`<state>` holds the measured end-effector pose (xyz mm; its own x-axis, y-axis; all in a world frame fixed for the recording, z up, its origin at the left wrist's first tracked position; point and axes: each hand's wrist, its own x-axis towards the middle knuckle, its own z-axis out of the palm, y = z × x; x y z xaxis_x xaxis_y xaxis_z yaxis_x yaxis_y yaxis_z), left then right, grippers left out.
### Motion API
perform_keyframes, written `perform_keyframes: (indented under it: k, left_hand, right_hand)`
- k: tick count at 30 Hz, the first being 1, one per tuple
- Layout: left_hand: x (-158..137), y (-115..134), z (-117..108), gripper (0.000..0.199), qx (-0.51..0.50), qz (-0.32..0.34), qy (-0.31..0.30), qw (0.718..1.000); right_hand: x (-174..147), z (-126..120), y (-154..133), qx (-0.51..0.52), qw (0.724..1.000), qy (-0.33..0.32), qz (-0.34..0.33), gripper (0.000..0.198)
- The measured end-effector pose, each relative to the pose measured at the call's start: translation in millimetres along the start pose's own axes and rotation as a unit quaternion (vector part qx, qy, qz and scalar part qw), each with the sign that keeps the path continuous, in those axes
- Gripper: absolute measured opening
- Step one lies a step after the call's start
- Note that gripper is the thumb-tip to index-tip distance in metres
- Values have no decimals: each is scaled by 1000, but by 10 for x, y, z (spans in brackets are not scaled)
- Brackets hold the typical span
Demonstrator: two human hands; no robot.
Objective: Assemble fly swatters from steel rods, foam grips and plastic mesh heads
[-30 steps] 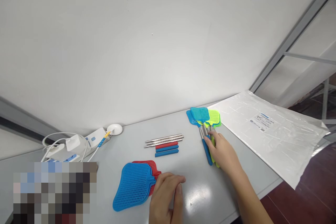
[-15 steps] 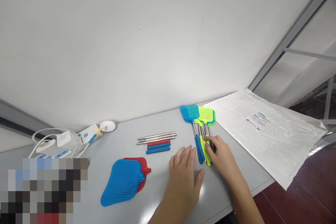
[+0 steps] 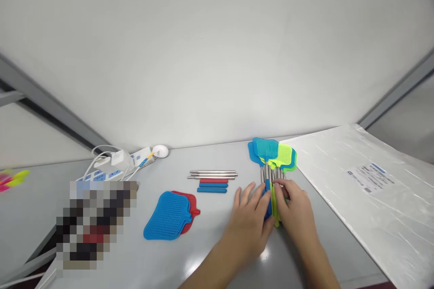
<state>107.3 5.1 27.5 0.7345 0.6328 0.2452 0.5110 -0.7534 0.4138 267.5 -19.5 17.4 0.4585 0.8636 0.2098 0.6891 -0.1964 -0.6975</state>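
A bundle of fly swatters lies to the right of centre, with blue and yellow-green mesh heads [image 3: 267, 149] overlapping and metal rods leading to coloured grips. My left hand [image 3: 246, 223] reaches them from the left, fingers spread, its index finger and thumb against a blue grip [image 3: 268, 196]. On the other side, the fingers of my right hand [image 3: 296, 210] are curled onto the grips, beside a yellow-green one [image 3: 275, 203]. Loose parts sit left of my hands: metal rods [image 3: 213, 174], a red grip [image 3: 213, 180], blue grips [image 3: 212, 190], a blue swatter head [image 3: 167, 216] and a red one [image 3: 195, 211].
A white plastic-wrapped sheet with a label [image 3: 371, 178] covers the table's right side. To the left are a power strip [image 3: 100, 176] with plugs and cables, and a white round object [image 3: 160, 151]. A wall [image 3: 217, 76] stands behind the table.
My left hand has moved right onto the swatter grips. A blue swatter now lies higher on the bundle, over the yellow-green head. The camera view has shifted.
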Motion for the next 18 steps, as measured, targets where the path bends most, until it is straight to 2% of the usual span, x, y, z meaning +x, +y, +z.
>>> perform_keyframes:
  k: [2, 4, 6, 8, 12, 15, 18]
  left_hand:
    - [-181, -35, -93, 46, -1, -1, 18, 1000]
    - [-420, -115, -185, 39, 5, -21, 55, 998]
    - [-682, -231, -280, 33, 18, -54, 102, 993]
    - [-911, -364, -381, 28, 39, -88, 144, 985]
    - [-1098, -590, -567, 25, 89, -160, 167, 969]
    - [-1014, -696, -642, 30, 122, -185, 153, 963]
    - [-901, -771, -650, 32, 137, -180, 143, 964]
  right_hand:
    - [16, -2, -139, -32, 997, -22, -71, 30]
    - [66, 4, -340, -79, 981, -75, -163, 30]
    - [171, 43, -584, -135, 949, -159, -236, 29]
    - [336, 146, -833, -187, 914, -232, -275, 28]
    - [733, 570, -1191, -192, 896, -268, -298, 26]
    - [920, 905, -1295, -196, 885, -300, -297, 20]
    - [948, 1071, -1314, -200, 882, -313, -291, 22]
